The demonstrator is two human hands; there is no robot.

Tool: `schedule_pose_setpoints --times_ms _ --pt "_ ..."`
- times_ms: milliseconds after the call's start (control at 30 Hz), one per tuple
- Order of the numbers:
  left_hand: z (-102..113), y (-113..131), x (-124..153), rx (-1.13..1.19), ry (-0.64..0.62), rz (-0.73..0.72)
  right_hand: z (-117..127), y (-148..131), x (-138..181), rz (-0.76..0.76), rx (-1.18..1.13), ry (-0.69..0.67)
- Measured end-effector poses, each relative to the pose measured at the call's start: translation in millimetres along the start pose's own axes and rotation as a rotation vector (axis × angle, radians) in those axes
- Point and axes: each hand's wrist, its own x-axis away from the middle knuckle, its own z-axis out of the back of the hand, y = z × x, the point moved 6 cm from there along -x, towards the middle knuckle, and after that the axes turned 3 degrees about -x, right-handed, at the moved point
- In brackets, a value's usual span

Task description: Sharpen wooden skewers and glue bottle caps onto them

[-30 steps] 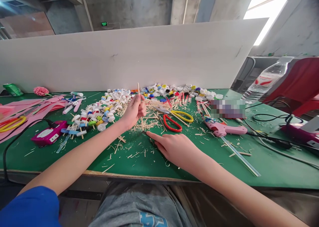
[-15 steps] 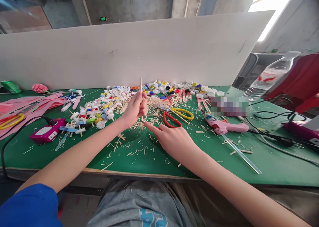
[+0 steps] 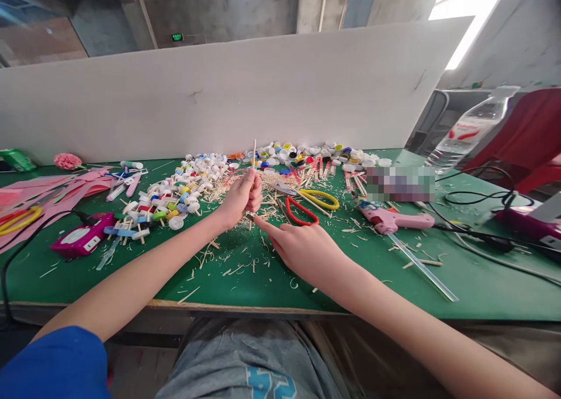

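My left hand (image 3: 242, 199) is closed around a thin wooden stick (image 3: 254, 153), held upright with its top above the fist and its lower end near the table. My right hand (image 3: 302, 247) is closed, with the index finger stretched along what looks like a small knife (image 3: 249, 216). Only a dark bit of its blade shows past the fingertip, against the stick below my left fist; my palm hides the rest. Pale wood shavings (image 3: 239, 264) lie under both hands. Just behind my right hand rest scissors (image 3: 323, 199) with red and yellow handles.
Bottle caps on sticks (image 3: 164, 203) are heaped at left, loose caps (image 3: 284, 151) along the white board (image 3: 263, 95). A pink glue gun (image 3: 397, 219) with a clear glue stick lies right, cables and a water bottle (image 3: 473, 127) beyond. A purple power box (image 3: 83, 235) sits left.
The stick leans a little more to the right at its top, and my left fist has shifted slightly right and down. My right hand stays nearly in place at the stick's lower part.
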Motion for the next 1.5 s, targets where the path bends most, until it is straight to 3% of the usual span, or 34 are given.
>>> schedule_pose_setpoints --times_ms 267,733,1300,1500 --pt "4 3 3 0.006 0.002 0.042 -2 -2 1 0.021 0.006 0.011" --pt "7 16 3 0.042 0.094 -0.037 -5 0 -1 0.032 -0.007 0.018" --pt "-1 23 6 -0.012 0.058 -0.085 -8 5 -2 0.032 -0.124 0.022" --pt "-5 23 6 -0.056 0.028 -0.104 -3 8 0 0.031 0.088 0.109"
